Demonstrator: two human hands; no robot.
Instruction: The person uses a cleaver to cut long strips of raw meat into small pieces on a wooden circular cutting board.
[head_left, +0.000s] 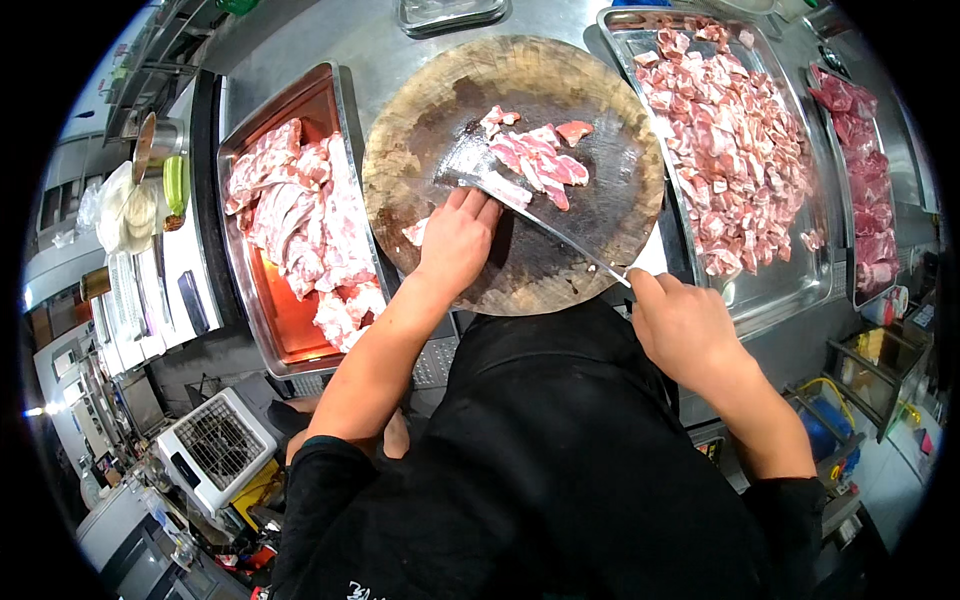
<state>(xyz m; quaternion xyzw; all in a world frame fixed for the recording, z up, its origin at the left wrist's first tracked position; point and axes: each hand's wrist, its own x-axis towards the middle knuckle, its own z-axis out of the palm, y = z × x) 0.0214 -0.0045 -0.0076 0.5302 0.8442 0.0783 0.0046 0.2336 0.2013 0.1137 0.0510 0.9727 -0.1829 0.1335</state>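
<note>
A thick round wooden chopping block (420, 97) stands before me, with cut raw meat pieces (540, 157) near its middle. My right hand (679, 322) is closed around the handle end of a knife (562, 236), whose blade reaches left across the block. The fingertips of my left hand (461, 232) press at a pale strip of meat (506, 189) beside the blade; how far they grip it is hidden. A small meat scrap (415, 232) lies left of that hand.
On the left, a metal tray (225, 169) holds large raw meat pieces in reddish liquid. A steel tray (750, 319) of chopped meat stands at right, and a narrower tray (844, 195) of redder meat beyond it. An empty-looking small tray (451, 16) sits behind the block.
</note>
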